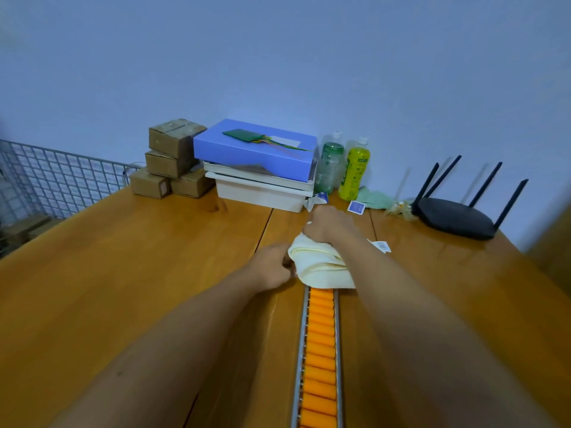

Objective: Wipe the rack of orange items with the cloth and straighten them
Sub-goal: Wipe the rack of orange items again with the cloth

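Pale blue wall and a glossy wooden table [123, 273] frame the scene as we lean over a long, narrow metal rack [337, 350] that runs away from us along the boards. Its thin steel side rails hold a single file of orange items [321, 344], short, smooth cylinders lying crosswise and touching one another, mostly square to the rails.

Over the rack's far end lies the cloth [318, 267], pale yellow, soft and bunched into loose folds. Our right hand [330, 225] presses down on it, the grip closed over the fabric. Our left hand [272, 267] sits just beside the rack's left rail at the cloth's edge; its fingers are curled, but we cannot tell whether that grip holds anything.

We judge the cloth light and limp, best held bunched under the palm so it drags flat. The cylinders look light and slick, free to roll or skew, so a gentle pass suits them, with a hand steadying the stiff rail.

Along the wall stand stacked cardboard boxes [173, 159], a blue box [256, 149] on white trays [262, 189], two plastic bottles [353, 168] and a black router [457, 216] with four antennas. A wire grid panel [58, 180] edges the left.
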A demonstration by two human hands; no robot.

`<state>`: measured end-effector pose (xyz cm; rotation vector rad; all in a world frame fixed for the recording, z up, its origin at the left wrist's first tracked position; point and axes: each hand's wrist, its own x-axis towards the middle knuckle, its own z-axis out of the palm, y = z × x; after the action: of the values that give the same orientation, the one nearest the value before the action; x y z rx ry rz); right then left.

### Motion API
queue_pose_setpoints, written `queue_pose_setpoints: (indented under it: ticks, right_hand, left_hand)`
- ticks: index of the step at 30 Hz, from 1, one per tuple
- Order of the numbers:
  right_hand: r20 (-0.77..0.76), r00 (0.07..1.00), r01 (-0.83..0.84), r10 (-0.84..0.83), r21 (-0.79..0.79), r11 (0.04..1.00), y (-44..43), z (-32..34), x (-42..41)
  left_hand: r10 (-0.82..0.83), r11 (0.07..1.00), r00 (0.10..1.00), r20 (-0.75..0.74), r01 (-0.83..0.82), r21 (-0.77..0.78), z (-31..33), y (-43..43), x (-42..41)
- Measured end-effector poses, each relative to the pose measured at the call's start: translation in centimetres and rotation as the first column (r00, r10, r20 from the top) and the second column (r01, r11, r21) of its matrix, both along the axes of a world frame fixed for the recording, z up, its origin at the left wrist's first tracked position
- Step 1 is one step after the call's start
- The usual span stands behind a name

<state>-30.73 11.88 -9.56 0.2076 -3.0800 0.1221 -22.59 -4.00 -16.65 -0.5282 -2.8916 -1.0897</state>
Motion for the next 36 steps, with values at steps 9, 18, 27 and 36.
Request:
queue_pose_setpoints:
  ticks: [9,18,27,36]
  right_hand:
    - [0.051,0.999,0.009,-0.007,-0.036,0.999,0.3,0.3,2.7]
    - [0.074,0.997,0.011,-0.004,-0.097,0.995,0.9,-0.1,5.1]
    - [0.112,0.993,-0.011,0.027,-0.143,0.990,1.0,-0.6,7.5]
    - [0.141,0.990,-0.005,0.025,-0.146,0.989,1.2,-0.4,11.6]
  left_hand:
    - [0.006,0.999,0.999,0.038,-0.004,-0.036,0.7,0.4,0.3]
    - [0.048,0.986,0.997,-0.065,-0.058,-0.155,0.7,0.7,1.3]
    - [0.083,0.955,0.983,-0.163,-0.125,-0.270,1.1,1.0,3.8]
    - [0.078,0.934,0.986,-0.148,-0.124,-0.334,2.1,0.5,7.8]
